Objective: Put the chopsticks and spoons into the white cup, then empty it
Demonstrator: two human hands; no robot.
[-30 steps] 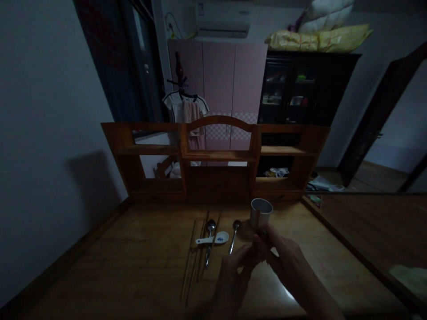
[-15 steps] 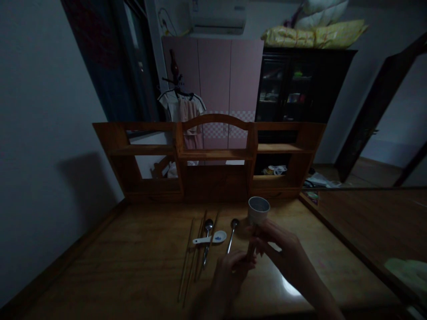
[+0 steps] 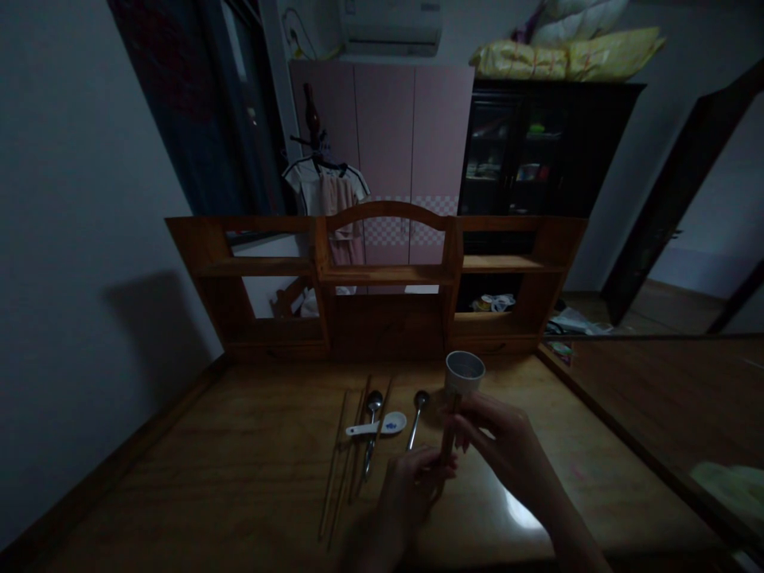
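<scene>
My left hand (image 3: 411, 481) is closed around the lower part of some brown chopsticks (image 3: 446, 446), which stand steeply tilted. My right hand (image 3: 498, 430) pinches their upper end. Just behind the right fingers is a pale cup (image 3: 464, 372) with a grey inside; its base is hidden. Left of the hands, several chopsticks (image 3: 335, 465) lie on the table. A white ceramic spoon (image 3: 377, 426) with a blue mark lies across a metal spoon (image 3: 373, 402) and some chopsticks. Another metal spoon (image 3: 420, 402) lies nearer the cup, its handle end hidden by my left hand.
The wooden table (image 3: 239, 461) has a wooden shelf unit (image 3: 387, 276) along its back edge. Light glares off the tabletop right of my hands. Beyond stand a pink wardrobe (image 3: 382, 127) and a dark cabinet (image 3: 549, 151). The room is dim.
The chopsticks now show below my left hand, where they were hidden before. My hands have shifted only slightly; the cup, spoons and chopsticks on the table lie as before.
</scene>
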